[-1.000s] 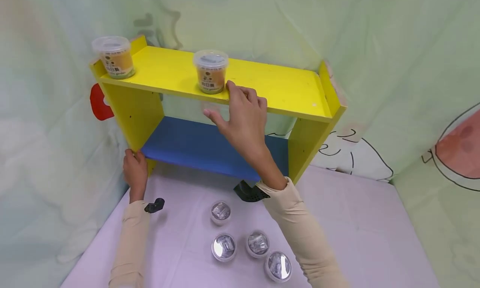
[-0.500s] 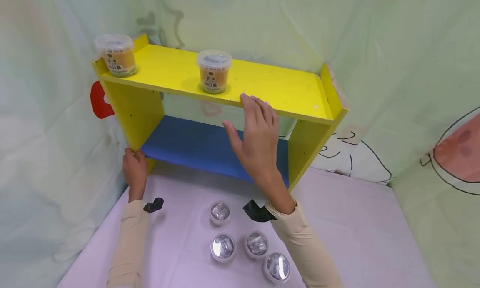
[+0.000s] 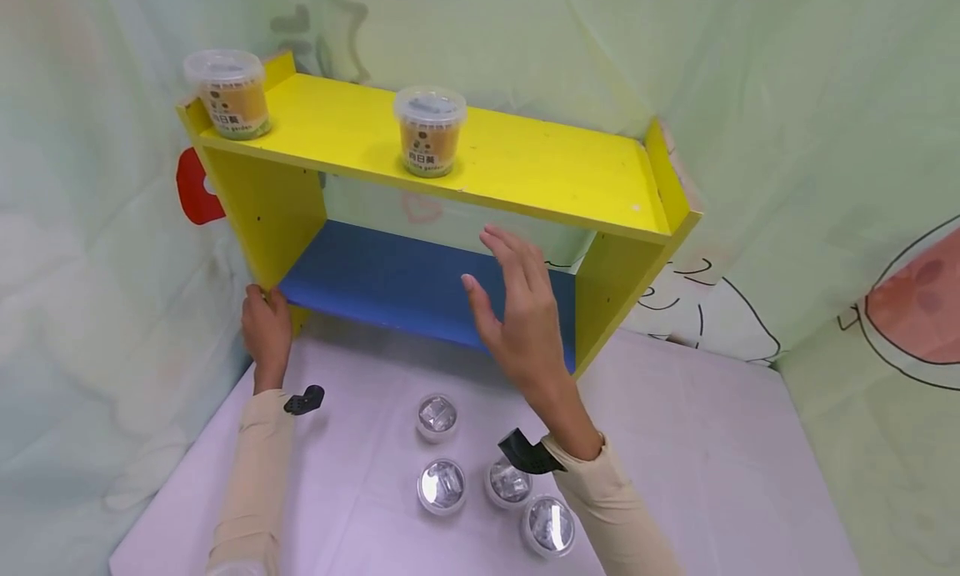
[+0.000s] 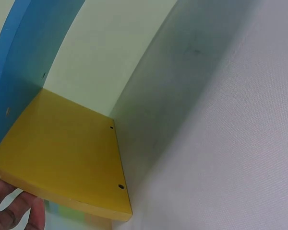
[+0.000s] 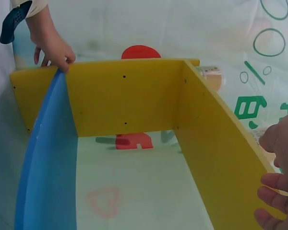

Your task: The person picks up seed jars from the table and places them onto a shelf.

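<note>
A small shelf unit has a yellow top board (image 3: pixel 540 172), yellow side panels and a blue lower board (image 3: pixel 390 280). My left hand (image 3: pixel 267 330) grips the front edge of the left side panel, level with the blue board; its curled fingers (image 4: pixel 17 208) show at that panel's edge in the left wrist view. In front of the unit, below the top board's edge, my right hand (image 3: pixel 521 318) is raised with fingers spread and nothing in it. Two lidded plastic cups with orange labels stand upright on the top board: one cup (image 3: pixel 431 138) near the middle, another cup (image 3: pixel 238 101) at the left end.
Several lidded cups with silvery packets under clear lids stand on the white-covered table (image 3: pixel 712 443), among them a cup (image 3: pixel 437 415) nearest the shelf and a cup (image 3: pixel 549 526) by the right forearm. Printed cloth walls (image 3: pixel 750 142) hang close behind and at both sides.
My right hand has left the top board's edge beside the middle cup, moving down and slightly right. Both upper cups remain in place, and my left hand keeps its hold.
</note>
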`<state>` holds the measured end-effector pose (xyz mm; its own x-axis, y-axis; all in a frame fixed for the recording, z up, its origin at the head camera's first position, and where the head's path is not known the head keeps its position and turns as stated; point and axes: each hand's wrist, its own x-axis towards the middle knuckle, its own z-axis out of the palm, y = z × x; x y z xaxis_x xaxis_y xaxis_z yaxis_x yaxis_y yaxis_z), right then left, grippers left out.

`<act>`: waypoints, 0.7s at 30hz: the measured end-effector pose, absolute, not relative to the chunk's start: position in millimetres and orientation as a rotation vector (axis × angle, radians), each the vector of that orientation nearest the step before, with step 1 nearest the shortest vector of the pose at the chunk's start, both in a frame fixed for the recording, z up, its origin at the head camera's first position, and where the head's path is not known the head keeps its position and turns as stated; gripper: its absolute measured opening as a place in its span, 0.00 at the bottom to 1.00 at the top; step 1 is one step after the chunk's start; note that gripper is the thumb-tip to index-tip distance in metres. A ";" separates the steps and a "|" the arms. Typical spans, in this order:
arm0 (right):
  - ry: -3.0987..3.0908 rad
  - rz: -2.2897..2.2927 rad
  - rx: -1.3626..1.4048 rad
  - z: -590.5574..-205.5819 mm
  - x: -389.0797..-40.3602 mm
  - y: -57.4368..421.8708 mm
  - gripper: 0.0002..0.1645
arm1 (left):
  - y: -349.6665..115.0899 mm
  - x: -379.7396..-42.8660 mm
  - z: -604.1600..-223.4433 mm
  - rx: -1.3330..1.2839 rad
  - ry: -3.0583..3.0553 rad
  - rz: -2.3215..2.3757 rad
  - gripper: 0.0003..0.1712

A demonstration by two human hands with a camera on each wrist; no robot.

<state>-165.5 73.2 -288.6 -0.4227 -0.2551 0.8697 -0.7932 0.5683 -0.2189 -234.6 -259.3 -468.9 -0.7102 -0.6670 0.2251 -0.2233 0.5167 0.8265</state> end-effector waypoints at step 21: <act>-2.181 0.874 0.944 -336.0 -147.8 87.3 0.27 | -258.5 -233.1 -465.0 0.737 -2.255 -1.088 0.28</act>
<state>-147.8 87.3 -336.0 -0.5671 -0.3866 0.7273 -0.7818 0.5305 -0.3276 -233.1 -258.5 -465.0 -0.7135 -0.6656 0.2189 -0.2426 0.5277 0.8140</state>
